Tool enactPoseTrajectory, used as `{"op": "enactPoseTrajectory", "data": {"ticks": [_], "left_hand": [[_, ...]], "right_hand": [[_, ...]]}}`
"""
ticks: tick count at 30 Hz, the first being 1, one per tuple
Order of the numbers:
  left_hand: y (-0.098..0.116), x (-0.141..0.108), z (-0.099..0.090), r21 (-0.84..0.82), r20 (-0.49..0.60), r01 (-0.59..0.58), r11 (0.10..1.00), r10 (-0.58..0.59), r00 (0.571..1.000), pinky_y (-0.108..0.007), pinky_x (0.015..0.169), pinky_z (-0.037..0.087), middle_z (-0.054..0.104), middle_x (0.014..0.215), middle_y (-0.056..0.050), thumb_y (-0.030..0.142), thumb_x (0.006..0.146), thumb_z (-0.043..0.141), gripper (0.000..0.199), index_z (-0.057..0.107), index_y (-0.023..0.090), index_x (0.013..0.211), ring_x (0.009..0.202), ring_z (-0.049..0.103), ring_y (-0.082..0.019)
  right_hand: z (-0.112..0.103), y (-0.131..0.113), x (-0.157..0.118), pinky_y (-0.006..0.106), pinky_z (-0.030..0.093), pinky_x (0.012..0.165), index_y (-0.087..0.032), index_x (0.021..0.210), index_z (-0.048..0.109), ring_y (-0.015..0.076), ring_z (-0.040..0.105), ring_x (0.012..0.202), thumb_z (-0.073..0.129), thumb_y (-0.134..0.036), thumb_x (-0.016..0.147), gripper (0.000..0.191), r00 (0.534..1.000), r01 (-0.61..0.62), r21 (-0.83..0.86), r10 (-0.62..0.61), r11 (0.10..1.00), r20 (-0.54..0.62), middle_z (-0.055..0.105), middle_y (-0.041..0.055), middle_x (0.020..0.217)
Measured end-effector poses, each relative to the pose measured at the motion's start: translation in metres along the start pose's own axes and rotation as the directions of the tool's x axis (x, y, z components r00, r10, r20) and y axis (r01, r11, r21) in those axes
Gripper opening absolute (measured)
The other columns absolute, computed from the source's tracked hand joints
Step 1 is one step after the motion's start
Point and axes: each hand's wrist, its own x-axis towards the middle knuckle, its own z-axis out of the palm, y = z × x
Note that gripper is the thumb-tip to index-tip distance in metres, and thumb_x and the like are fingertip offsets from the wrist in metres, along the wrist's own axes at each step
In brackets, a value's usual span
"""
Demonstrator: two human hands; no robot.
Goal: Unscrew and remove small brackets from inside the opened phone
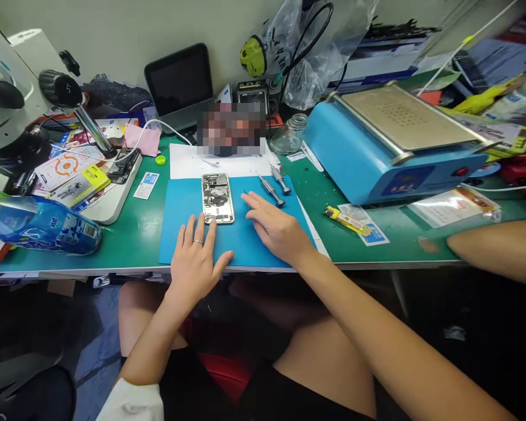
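Observation:
An opened smartphone [217, 200] lies on a blue mat [179, 199], its internal parts and pale frame exposed. My left hand [197, 257] rests flat with fingers spread, the fingertips at the phone's lower edge. To the right of the phone, my right hand [280, 229] hovers over the mat with its fingers drawn together. A small dark tip shows by those fingers, but what they hold is too small to name. Two grey screwdrivers [272, 192] lie side by side just beyond my right hand, on the mat's upper right part.
A blue machine with a metal plate [346, 158] stands right, and a glass jar [289, 134] beside it. At left are a microscope [61, 88] and a blue bottle [48, 225] lying down. A yellow packet [346, 220] lies right; another person's arm [499, 248] reaches the table edge.

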Motion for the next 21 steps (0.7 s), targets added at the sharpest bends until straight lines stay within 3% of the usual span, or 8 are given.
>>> {"op": "enactPoseTrajectory", "data": {"ticks": [4, 9, 21], "left_hand": [[0.001, 0.003, 0.002, 0.004, 0.003, 0.016, 1.000, -0.016, 1.000, -0.057, 0.131, 0.029, 0.032, 0.172, -0.022, 0.062, 0.107, 0.040, 0.078, 0.039, 0.009, 0.164, 0.162, 0.030, -0.039], [0.003, 0.006, 0.005, 0.003, 0.013, 0.012, 1.000, -0.012, 1.000, -0.059, 0.130, 0.030, 0.031, 0.172, -0.025, 0.060, 0.109, 0.033, 0.076, 0.037, 0.007, 0.164, 0.162, 0.028, -0.039], [0.000, 0.011, 0.004, 0.014, 0.051, -0.056, 0.998, 0.055, 0.997, -0.063, 0.128, 0.032, 0.030, 0.170, -0.030, 0.073, 0.104, 0.035, 0.092, 0.036, 0.003, 0.164, 0.161, 0.027, -0.045]], "right_hand": [[0.005, 0.006, 0.000, 0.056, 0.050, 0.123, -0.022, 0.117, 0.071, 0.0306, 0.049, 0.153, 0.050, -0.032, 0.106, 0.026, 0.996, -0.061, 0.007, 0.060, 0.998, 0.060, 0.050, 0.0097, 0.163], [0.005, 0.011, 0.002, 0.055, 0.047, 0.125, -0.022, 0.123, 0.072, 0.0329, 0.050, 0.152, 0.057, -0.048, 0.102, 0.036, 0.986, -0.121, 0.020, 0.118, 0.992, 0.114, 0.045, 0.0110, 0.167], [0.003, 0.006, 0.005, 0.057, 0.044, 0.126, -0.024, 0.153, 0.054, 0.0332, 0.047, 0.154, 0.050, -0.053, 0.105, 0.057, 0.968, -0.188, -0.021, 0.189, 0.982, 0.165, 0.045, 0.0112, 0.167]]}}
